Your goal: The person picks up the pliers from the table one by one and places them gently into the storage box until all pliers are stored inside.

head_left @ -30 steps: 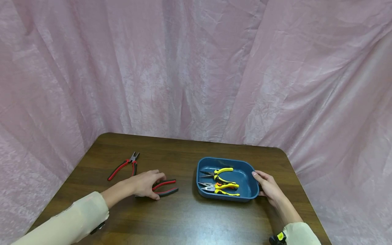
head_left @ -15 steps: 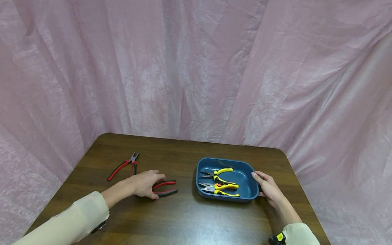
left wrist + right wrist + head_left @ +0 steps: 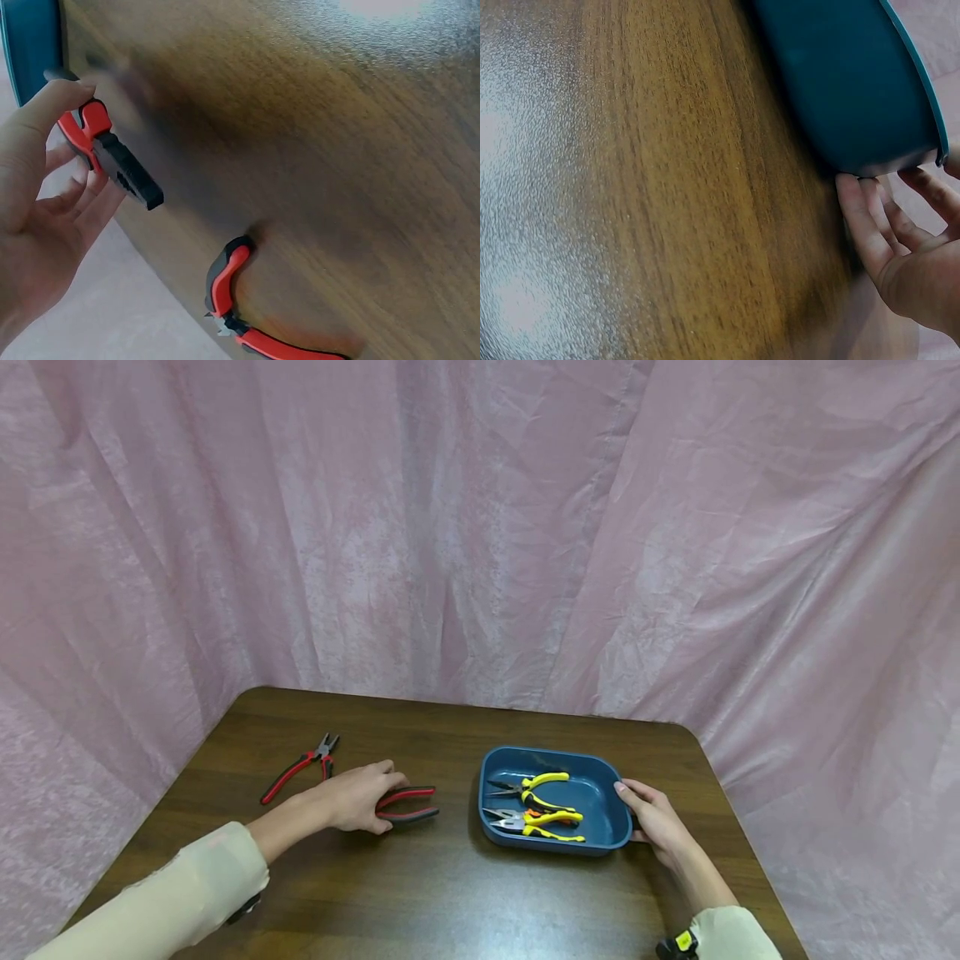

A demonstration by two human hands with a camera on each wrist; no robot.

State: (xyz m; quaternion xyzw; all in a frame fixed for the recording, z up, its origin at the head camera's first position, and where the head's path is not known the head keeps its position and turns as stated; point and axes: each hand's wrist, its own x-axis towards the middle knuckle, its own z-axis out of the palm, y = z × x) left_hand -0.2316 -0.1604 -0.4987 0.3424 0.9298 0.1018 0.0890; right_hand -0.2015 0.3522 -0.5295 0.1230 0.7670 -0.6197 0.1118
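My left hand (image 3: 356, 797) grips red-and-black pliers (image 3: 129, 171) near their pivot, held just above the table; their handles spread towards the box. In the left wrist view the dark jaws point away from the palm. Another pair of red-and-black pliers (image 3: 325, 748) lies beyond my left wrist, partly covered by it in the head view. At the right, my right hand (image 3: 660, 820) holds the end of a blue box (image 3: 622, 839), thumb on the rim and fingers against the outer wall. Inside lie yellow-handled pliers (image 3: 551, 777), several tools overlapping, one with orange on it.
The brown wooden table (image 3: 450, 893) has rounded far corners. A pink curtain (image 3: 480, 543) hangs right behind its far edge. Bare tabletop lies between the left hand and the box.
My left hand has raised the red-and-black pliers slightly off the table and away from me. The right hand and the box have hardly moved.
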